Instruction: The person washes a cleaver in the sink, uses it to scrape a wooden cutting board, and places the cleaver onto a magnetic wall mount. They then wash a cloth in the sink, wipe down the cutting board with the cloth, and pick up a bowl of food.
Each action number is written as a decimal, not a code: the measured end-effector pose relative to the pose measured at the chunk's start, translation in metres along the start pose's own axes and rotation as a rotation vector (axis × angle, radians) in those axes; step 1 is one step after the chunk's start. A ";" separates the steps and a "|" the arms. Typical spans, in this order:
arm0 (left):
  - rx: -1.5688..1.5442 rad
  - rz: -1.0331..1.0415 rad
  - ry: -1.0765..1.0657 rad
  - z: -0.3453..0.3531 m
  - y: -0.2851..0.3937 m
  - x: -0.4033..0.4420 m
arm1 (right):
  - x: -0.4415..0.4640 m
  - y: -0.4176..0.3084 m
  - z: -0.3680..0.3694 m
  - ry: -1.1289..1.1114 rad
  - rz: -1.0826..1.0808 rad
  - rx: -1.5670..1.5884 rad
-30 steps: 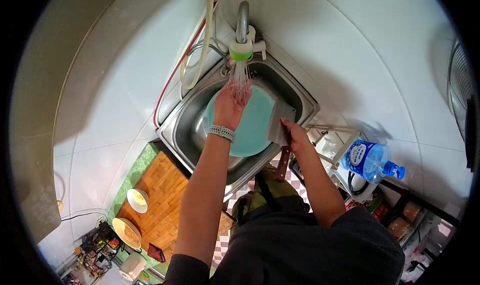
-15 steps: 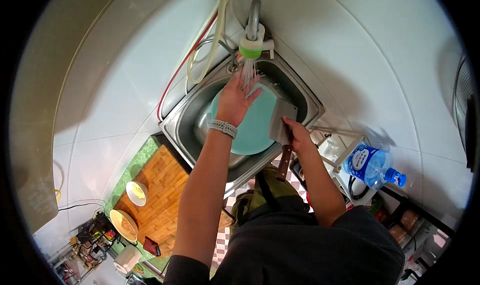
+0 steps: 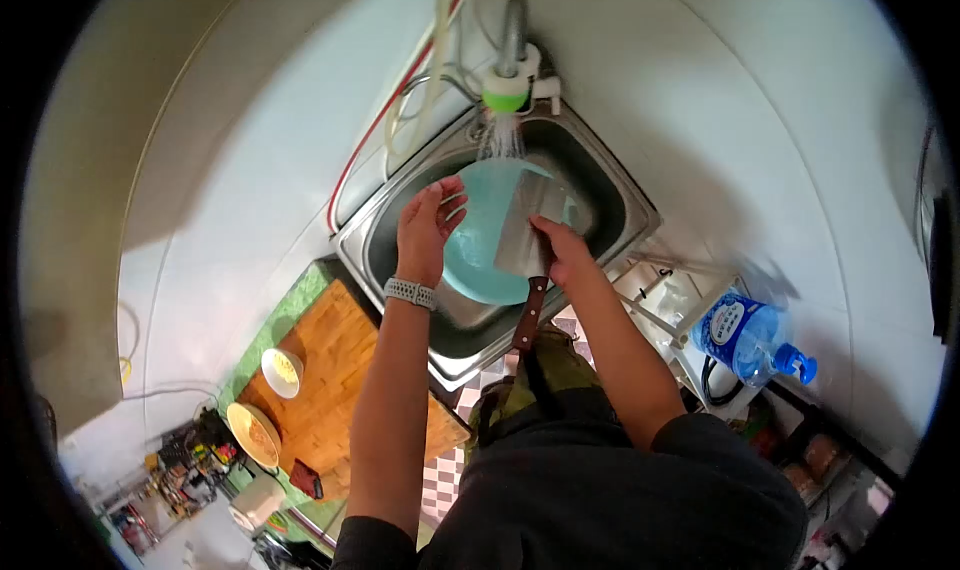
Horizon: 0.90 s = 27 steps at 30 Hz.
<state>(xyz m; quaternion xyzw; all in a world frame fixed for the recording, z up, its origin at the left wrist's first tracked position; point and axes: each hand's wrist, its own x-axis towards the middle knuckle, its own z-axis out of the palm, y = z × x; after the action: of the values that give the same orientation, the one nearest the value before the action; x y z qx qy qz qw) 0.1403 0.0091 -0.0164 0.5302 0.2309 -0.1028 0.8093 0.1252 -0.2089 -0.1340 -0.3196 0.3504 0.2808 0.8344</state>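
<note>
A cleaver (image 3: pixel 520 222) with a broad metal blade and a brown riveted handle is in my right hand (image 3: pixel 567 253). That hand grips it by the blade, the handle pointing down toward my body. My left hand (image 3: pixel 424 232) is empty, its fingers slightly bent and apart, over the left side of a light turquoise basin (image 3: pixel 472 245). The basin sits in a metal sink (image 3: pixel 384 238). Water runs from the faucet (image 3: pixel 505 90), which has a white and green spray head, into the basin.
Left of the sink is a wooden cutting board (image 3: pixel 345 370) with a white bowl (image 3: pixel 283 373) and a yellowish bowl (image 3: pixel 252 436). A blue-labelled plastic bottle (image 3: pixel 745 335) stands on a rack at the right. Tiled walls close in behind the sink.
My left hand has pulled back out of the water stream, down and to the left. My right hand has brought the cleaver left, further over the basin.
</note>
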 end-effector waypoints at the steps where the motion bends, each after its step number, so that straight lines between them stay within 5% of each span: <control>1: 0.002 0.006 0.039 -0.011 -0.003 -0.010 | 0.002 0.003 0.007 -0.029 0.027 0.006; 13: 0.089 -0.025 0.158 -0.084 -0.119 -0.096 | 0.036 -0.039 0.002 -0.006 0.148 0.009; 19: -0.026 0.021 0.233 -0.117 -0.135 -0.135 | 0.041 -0.046 0.003 0.005 0.140 -0.117; 22: -0.037 0.019 0.238 -0.129 -0.133 -0.159 | 0.035 -0.050 0.003 -0.172 0.214 -0.136; 24: -0.047 0.030 0.236 -0.134 -0.128 -0.176 | 0.034 -0.053 0.007 -0.007 0.146 -0.038; 27: 0.181 0.095 0.414 -0.141 -0.131 -0.196 | 0.029 -0.059 0.006 -0.103 0.239 -0.038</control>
<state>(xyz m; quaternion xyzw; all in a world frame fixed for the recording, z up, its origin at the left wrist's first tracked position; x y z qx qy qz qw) -0.1220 0.0673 -0.0745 0.6206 0.3565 0.0262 0.6979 0.1860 -0.2356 -0.1333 -0.2767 0.3372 0.4007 0.8057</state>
